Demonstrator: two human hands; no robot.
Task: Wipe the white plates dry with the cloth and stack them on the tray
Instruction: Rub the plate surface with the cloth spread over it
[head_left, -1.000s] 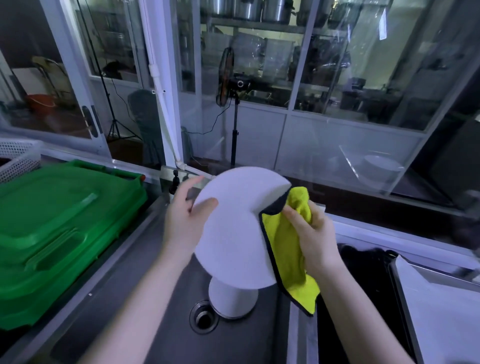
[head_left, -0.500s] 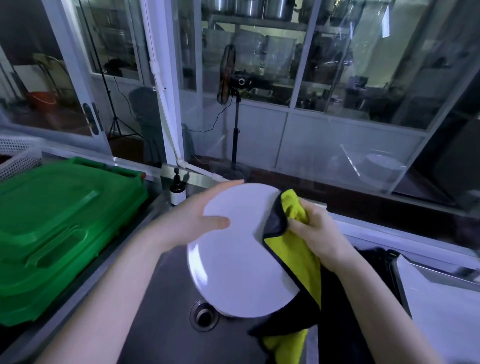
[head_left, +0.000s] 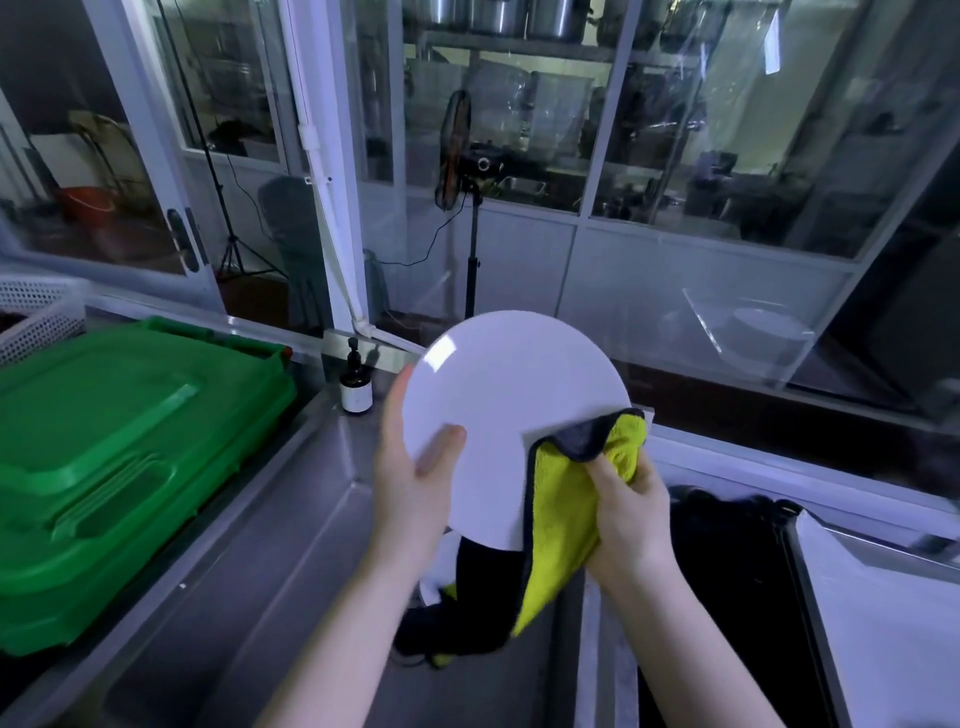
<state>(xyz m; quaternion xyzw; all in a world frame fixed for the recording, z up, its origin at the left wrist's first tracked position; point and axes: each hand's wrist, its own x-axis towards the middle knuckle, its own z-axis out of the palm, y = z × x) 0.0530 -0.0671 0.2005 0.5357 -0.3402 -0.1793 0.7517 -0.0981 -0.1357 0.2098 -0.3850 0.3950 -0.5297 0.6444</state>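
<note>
Drying a white plate (head_left: 511, 410) over the sink (head_left: 301, 613).
Far left of the plate sits a green crate (head_left: 119, 441), with a small dark bottle (head_left: 356, 389) nearer in. My left hand (head_left: 415, 488) grips the plate's left rim, thumb on its face, holding it up on edge. At the plate's lower right, my right hand (head_left: 631, 514) has its fingers curled round the yellow cloth (head_left: 563, 525), pressing it to the rim. A pale tray (head_left: 883, 623) lies further right.

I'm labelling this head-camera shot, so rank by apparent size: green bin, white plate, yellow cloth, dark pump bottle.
1. green bin
2. white plate
3. yellow cloth, though it hangs folded, so its full size is unsure
4. dark pump bottle, clearly smallest
</note>
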